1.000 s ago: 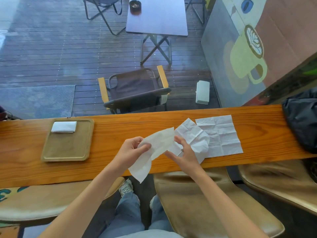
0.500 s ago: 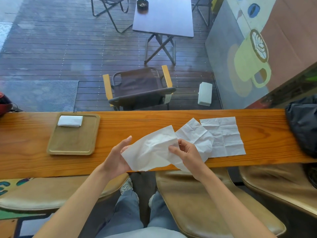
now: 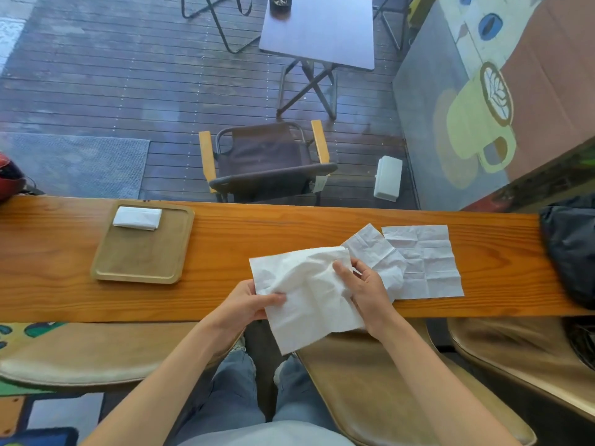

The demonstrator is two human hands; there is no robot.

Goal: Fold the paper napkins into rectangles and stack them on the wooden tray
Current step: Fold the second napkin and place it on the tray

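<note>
A white paper napkin (image 3: 309,294), unfolded and rumpled, hangs over the counter's near edge between both hands. My left hand (image 3: 248,302) pinches its left edge; my right hand (image 3: 365,291) grips its right side. To the right, two more open napkins lie flat on the wooden counter (image 3: 257,230): one turned diagonally (image 3: 370,247), partly under my right hand, and one square-on (image 3: 425,259). At the left sits the wooden tray (image 3: 141,259), with one folded rectangular napkin (image 3: 137,217) in its far left corner.
A dark bag (image 3: 573,246) rests on the counter's right end. Something red (image 3: 9,175) shows at the far left edge. Tan stool seats (image 3: 370,375) stand below the counter. Beyond the glass are a folding chair (image 3: 267,162) and small table (image 3: 318,30).
The napkin has been spread wider between my hands and lowered toward the counter's near edge. My left hand shifted from open beside it to pinching its left edge.
</note>
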